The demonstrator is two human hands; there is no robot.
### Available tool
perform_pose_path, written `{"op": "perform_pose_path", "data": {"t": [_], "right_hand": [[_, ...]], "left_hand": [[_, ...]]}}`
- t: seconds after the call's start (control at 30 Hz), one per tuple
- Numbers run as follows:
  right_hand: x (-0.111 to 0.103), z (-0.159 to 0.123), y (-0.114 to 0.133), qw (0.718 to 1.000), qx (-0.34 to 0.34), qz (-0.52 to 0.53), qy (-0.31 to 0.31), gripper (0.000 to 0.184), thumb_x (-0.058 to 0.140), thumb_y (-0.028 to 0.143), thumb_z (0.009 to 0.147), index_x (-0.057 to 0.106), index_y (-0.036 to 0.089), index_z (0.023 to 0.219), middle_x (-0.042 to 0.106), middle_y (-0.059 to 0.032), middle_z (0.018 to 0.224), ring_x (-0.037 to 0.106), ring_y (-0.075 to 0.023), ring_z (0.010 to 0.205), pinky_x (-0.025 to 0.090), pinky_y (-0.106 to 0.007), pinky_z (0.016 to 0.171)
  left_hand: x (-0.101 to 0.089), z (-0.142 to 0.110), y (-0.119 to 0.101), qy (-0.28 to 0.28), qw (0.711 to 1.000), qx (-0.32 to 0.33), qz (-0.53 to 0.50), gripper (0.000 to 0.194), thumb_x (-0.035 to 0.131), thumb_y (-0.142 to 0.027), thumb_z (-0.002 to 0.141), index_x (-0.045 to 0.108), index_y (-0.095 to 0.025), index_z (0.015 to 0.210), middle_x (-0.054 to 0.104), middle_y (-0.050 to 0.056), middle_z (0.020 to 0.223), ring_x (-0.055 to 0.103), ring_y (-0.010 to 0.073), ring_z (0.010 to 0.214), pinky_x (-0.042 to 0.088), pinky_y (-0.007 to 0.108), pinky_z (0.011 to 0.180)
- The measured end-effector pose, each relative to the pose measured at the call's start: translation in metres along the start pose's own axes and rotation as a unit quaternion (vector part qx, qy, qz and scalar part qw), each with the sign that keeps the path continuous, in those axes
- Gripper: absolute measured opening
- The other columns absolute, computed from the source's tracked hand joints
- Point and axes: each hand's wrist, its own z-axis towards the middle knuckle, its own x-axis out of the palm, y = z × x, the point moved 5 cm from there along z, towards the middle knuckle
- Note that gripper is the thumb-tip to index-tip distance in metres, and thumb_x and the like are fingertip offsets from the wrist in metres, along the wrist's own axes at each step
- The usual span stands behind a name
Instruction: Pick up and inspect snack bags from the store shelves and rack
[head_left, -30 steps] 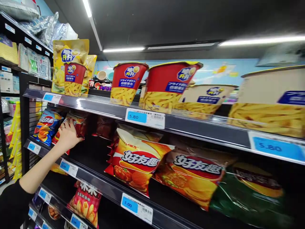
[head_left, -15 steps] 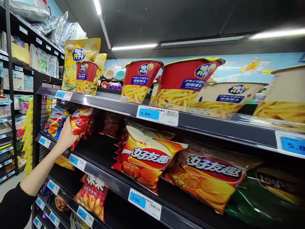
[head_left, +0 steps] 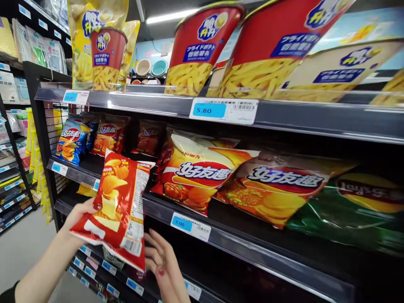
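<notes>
A red bag of potato chips (head_left: 115, 210) is held in front of the shelf, tilted, with its barcode panel facing me. My left hand (head_left: 82, 215) is closed on its left edge, the thumb on the front and the other fingers hidden behind. At the bag's lower right edge is my right hand (head_left: 162, 256), its fingers apart and bent toward the bag. Whether the fingertips touch it I cannot tell. Behind, a blue chip bag (head_left: 72, 141) and another red chip bag (head_left: 109, 136) stand on the middle shelf.
An orange and white chip bag (head_left: 195, 176), an orange chip bag (head_left: 277, 189) and a green Lay's bag (head_left: 356, 210) lie farther right. Red potato-stick cups (head_left: 198, 54) stand above, behind the upper shelf's edge (head_left: 151, 105). A price tag (head_left: 191, 227) fronts the middle shelf.
My left hand has drawn the red chip bag off the middle shelf, toward me and down. My right hand has come into view at the bottom. The view has shifted lower and closer.
</notes>
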Motion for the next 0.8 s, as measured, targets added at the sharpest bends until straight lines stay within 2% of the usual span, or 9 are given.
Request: {"op": "perform_pose_path", "data": {"t": [0.07, 0.13, 0.23, 0.33, 0.43, 0.53, 0.6, 0.7, 0.8], "right_hand": [[0.005, 0.006, 0.0, 0.991, 0.062, 0.117, 0.018, 0.079, 0.066, 0.073, 0.058, 0.052, 0.027, 0.121, 0.051, -0.015, 0.131, 0.06, -0.0342, 0.104, 0.05, -0.045, 0.08], [0.008, 0.003, -0.004, 0.981, 0.114, 0.156, 0.026, 0.085, 0.07, 0.072, 0.053, 0.053, 0.027, 0.123, 0.049, -0.013, 0.135, 0.049, -0.037, 0.12, 0.045, -0.047, 0.092], [0.006, -0.012, -0.019, 0.981, 0.161, 0.111, 0.005, 0.076, 0.073, 0.063, 0.058, 0.055, 0.029, 0.124, 0.059, -0.0078, 0.126, 0.044, -0.035, 0.126, 0.04, -0.046, 0.1], [0.002, -0.022, -0.034, 0.984, 0.17, 0.061, -0.006, 0.067, 0.071, 0.056, 0.063, 0.058, 0.028, 0.122, 0.065, -0.0064, 0.118, 0.04, -0.0347, 0.129, 0.038, -0.046, 0.102], [0.0, -0.025, -0.044, 0.985, 0.167, 0.04, -0.009, 0.06, 0.071, 0.054, 0.065, 0.062, 0.027, 0.118, 0.067, -0.0061, 0.114, 0.035, -0.0344, 0.132, 0.035, -0.046, 0.105], [-0.001, -0.023, -0.045, 0.987, 0.154, 0.026, -0.019, 0.057, 0.072, 0.055, 0.063, 0.065, 0.027, 0.113, 0.066, -0.0055, 0.117, 0.037, -0.0339, 0.131, 0.036, -0.044, 0.105], [0.002, -0.022, -0.043, 0.987, 0.154, 0.034, -0.019, 0.06, 0.073, 0.058, 0.061, 0.065, 0.026, 0.112, 0.064, -0.006, 0.121, 0.043, -0.0348, 0.127, 0.039, -0.044, 0.102], [0.012, -0.027, -0.043, 0.977, 0.194, 0.091, -0.011, 0.068, 0.074, 0.06, 0.059, 0.061, 0.024, 0.116, 0.063, -0.0086, 0.121, 0.053, -0.0366, 0.117, 0.045, -0.046, 0.095], [0.022, -0.039, -0.044, 0.965, 0.226, 0.135, -0.021, 0.067, 0.075, 0.054, 0.061, 0.057, 0.025, 0.119, 0.063, -0.0073, 0.122, 0.055, -0.0343, 0.115, 0.047, -0.044, 0.093]], "left_hand": [[-0.001, -0.014, 0.03, -0.002, 0.999, -0.033, -0.031, 0.046, 0.068, -0.017, 0.052, 0.06, -0.016, 0.098, 0.075, 0.005, 0.085, 0.066, 0.0318, 0.098, 0.049, 0.045, 0.092], [-0.004, -0.03, 0.056, -0.005, 0.996, -0.061, -0.058, 0.041, 0.07, -0.018, 0.056, 0.063, -0.018, 0.096, 0.075, 0.003, 0.083, 0.066, 0.0302, 0.098, 0.049, 0.043, 0.093], [-0.014, -0.05, 0.087, -0.013, 0.989, -0.112, -0.099, 0.031, 0.068, -0.023, 0.064, 0.065, -0.02, 0.095, 0.075, 0.004, 0.086, 0.063, 0.0299, 0.105, 0.045, 0.043, 0.098], [-0.025, -0.063, 0.104, -0.024, 0.982, -0.149, -0.112, 0.032, 0.062, -0.031, 0.072, 0.064, -0.02, 0.102, 0.074, 0.007, 0.095, 0.055, 0.031, 0.117, 0.041, 0.045, 0.101], [-0.03, -0.069, 0.107, -0.018, 0.981, -0.151, -0.121, 0.032, 0.061, -0.032, 0.074, 0.065, -0.019, 0.103, 0.072, 0.008, 0.103, 0.054, 0.0314, 0.118, 0.04, 0.045, 0.102], [-0.029, -0.072, 0.102, -0.017, 0.986, -0.119, -0.115, 0.034, 0.064, -0.027, 0.075, 0.063, -0.021, 0.108, 0.072, 0.006, 0.103, 0.059, 0.0294, 0.113, 0.04, 0.042, 0.102], [-0.029, -0.073, 0.096, -0.022, 0.994, -0.086, -0.067, 0.043, 0.067, -0.025, 0.073, 0.058, -0.024, 0.116, 0.071, 0.003, 0.106, 0.061, 0.028, 0.109, 0.041, 0.041, 0.101], [-0.035, -0.076, 0.086, -0.043, 0.997, -0.045, 0.051, 0.052, 0.07, -0.03, 0.073, 0.052, -0.028, 0.122, 0.066, 0.0, 0.118, 0.062, 0.0248, 0.107, 0.045, 0.037, 0.096], [-0.04, -0.08, 0.084, -0.034, 0.988, -0.07, 0.134, 0.056, 0.073, -0.034, 0.071, 0.05, -0.028, 0.122, 0.064, 0.003, 0.122, 0.064, 0.0257, 0.101, 0.049, 0.037, 0.088]]}}
